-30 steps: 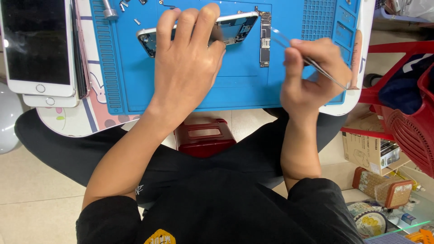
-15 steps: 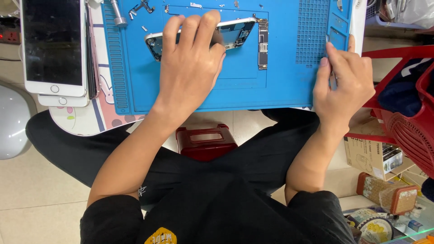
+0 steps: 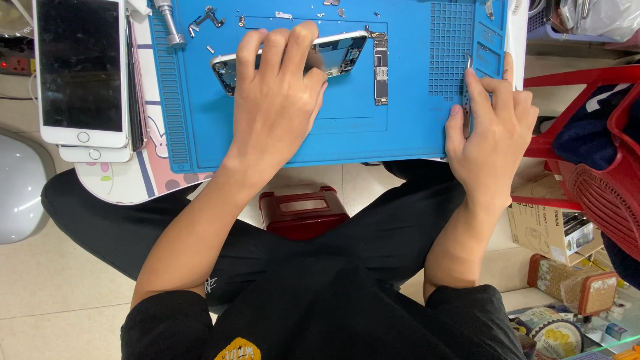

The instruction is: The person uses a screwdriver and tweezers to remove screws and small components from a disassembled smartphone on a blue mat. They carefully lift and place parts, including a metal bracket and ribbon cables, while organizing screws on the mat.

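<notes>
My left hand (image 3: 277, 100) lies over an opened phone frame (image 3: 343, 50) on the blue work mat (image 3: 347, 140), fingers curled over its far edge and gripping it. Only the frame's two ends show past the hand. A narrow logic board (image 3: 380, 63) lies just right of the frame. My right hand (image 3: 490, 127) rests on the mat's right edge, with thumb and fingers closed on thin metal tweezers (image 3: 467, 90) that lie flat against the mat.
Two stacked white phones (image 3: 80, 67) sit left of the mat. A screwdriver (image 3: 170, 23), a small metal bracket (image 3: 207, 17) and loose screws lie at the mat's top. A red stool (image 3: 303, 210) stands below, with a red basket (image 3: 600, 173) and cardboard box (image 3: 543, 223) at right.
My right hand dropped from holding the tweezers above the mat to resting at the mat's right edge. The left hand stayed on the phone frame.
</notes>
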